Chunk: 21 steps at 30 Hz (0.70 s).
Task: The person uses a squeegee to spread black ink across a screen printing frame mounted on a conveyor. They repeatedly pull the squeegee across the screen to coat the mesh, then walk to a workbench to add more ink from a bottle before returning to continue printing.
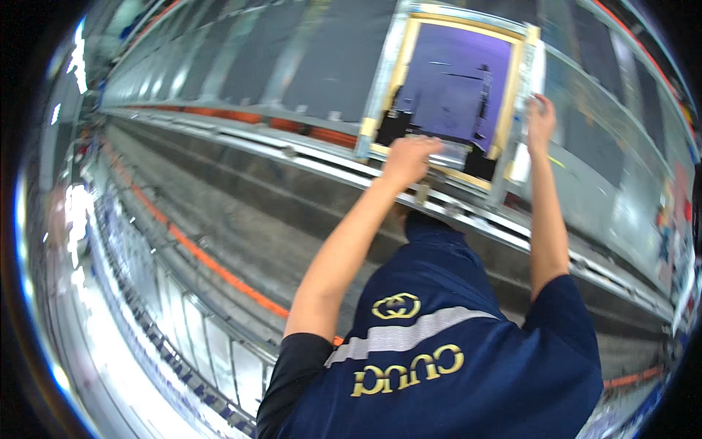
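A screen-printing frame [523, 55] with yellowish tape round its inner edge lies on the long work table. Its purple mesh [457, 80] has black ink smears at the lower end and right side. My left hand [411, 159] is closed at the frame's near end, on a flat greyish squeegee [452, 154] that lies across the mesh; the fingers' undersides are hidden. On the right, my right hand [540, 124] has its fingers bent over the white bar [537, 77] along the frame's side. Slight blur hides the exact contact there.
Dark grey panels [329, 69] lie in a row along the table to the left, with more on the right. A metal rail [292, 152] runs along the table's near edge. Orange strips [219, 269] run along the structure below. Bright lights glare at far left.
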{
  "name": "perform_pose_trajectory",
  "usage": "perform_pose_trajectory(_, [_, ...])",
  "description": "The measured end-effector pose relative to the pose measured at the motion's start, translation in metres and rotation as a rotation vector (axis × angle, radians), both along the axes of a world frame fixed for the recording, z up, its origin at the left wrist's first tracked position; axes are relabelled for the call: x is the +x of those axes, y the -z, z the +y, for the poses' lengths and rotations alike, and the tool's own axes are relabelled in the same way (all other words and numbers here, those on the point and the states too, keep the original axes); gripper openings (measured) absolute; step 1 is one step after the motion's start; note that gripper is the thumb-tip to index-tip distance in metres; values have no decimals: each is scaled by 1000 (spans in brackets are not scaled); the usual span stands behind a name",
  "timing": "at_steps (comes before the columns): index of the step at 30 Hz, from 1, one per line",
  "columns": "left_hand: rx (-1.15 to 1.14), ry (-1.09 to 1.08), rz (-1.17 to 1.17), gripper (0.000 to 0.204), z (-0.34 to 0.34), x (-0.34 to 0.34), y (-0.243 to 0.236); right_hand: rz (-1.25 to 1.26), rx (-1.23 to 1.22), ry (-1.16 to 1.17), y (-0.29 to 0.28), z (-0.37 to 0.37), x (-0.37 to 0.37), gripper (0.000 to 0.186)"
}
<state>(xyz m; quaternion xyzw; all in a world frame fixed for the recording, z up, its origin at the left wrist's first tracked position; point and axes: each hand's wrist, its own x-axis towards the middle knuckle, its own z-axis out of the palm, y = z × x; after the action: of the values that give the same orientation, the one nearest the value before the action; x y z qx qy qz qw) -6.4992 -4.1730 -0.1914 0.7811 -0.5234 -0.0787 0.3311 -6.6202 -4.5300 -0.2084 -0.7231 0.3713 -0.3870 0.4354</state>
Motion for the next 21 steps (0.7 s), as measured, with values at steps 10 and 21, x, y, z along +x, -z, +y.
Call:
perform_pose_trajectory(10, [206, -148, -116, 43, 15, 23, -39, -23, 220, -2, 3, 34, 67, 24])
perform_pose_trajectory(21, [269, -37, -64, 53, 6, 15, -46, 48, 245, 21, 3, 18, 26, 21])
